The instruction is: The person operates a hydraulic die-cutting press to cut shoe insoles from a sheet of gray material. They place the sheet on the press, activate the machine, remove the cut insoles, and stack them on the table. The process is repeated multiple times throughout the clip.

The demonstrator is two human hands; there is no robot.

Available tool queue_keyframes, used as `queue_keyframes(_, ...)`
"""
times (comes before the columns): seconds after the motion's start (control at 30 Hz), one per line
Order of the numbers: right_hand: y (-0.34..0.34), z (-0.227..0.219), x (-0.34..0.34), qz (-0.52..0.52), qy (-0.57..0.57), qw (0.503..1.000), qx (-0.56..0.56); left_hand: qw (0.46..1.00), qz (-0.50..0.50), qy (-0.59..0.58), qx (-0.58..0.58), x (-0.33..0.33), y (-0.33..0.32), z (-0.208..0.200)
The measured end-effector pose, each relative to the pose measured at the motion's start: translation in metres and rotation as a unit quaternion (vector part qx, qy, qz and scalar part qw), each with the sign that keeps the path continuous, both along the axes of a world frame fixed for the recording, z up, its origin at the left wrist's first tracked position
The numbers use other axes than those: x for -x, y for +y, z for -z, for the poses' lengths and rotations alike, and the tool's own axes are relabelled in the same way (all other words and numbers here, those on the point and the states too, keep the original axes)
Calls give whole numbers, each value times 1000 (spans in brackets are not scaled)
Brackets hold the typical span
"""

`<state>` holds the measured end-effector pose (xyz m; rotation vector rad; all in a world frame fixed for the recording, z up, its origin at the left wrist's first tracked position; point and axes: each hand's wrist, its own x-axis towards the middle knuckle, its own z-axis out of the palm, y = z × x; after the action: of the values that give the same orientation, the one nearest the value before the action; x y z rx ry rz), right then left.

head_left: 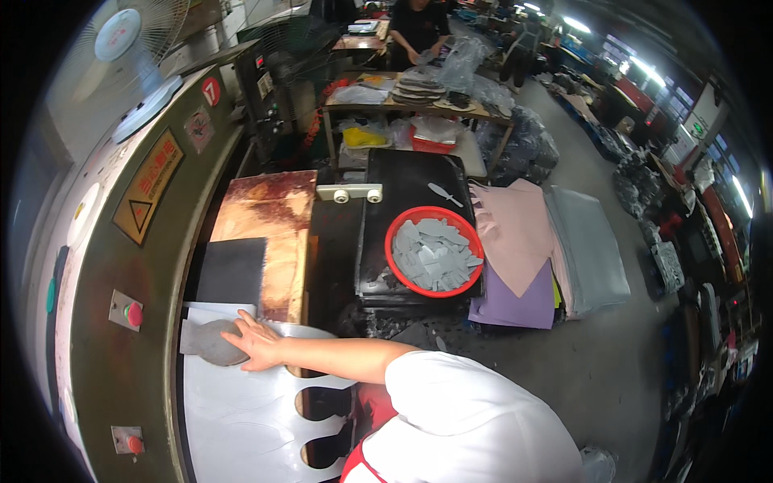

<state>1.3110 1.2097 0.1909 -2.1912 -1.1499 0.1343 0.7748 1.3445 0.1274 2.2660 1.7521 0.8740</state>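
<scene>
Lettering and a black triangle marked an orange warning label [149, 187] on the green machine [149, 266], beside which a rounded grey piece [211, 342] lay on a smooth, pale sheet [233, 419] with scalloped cutouts. The right hand [259, 346] rested open on that piece, fingers spread; the left was out of view. Farther right, a glossy red basin [439, 292] held flat grey scraps [435, 253] beside a soft-looking pink sheet [515, 229].
</scene>
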Motion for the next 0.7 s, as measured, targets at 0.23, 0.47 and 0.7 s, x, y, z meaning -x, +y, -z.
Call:
queue_keyframes(0.23,-9,-4,-1,-31,-28,998,49,995,-28,-91,-38,-50,-53,-74)
queue_keyframes(0.47,-59,-32,-16,-55,117,991,32,950,212,30,-229,-215,-61,-128)
queue_keyframes(0.7,-107,-37,-91,-28,324,936,-132,833,510,-31,-214,-366,-112,-223)
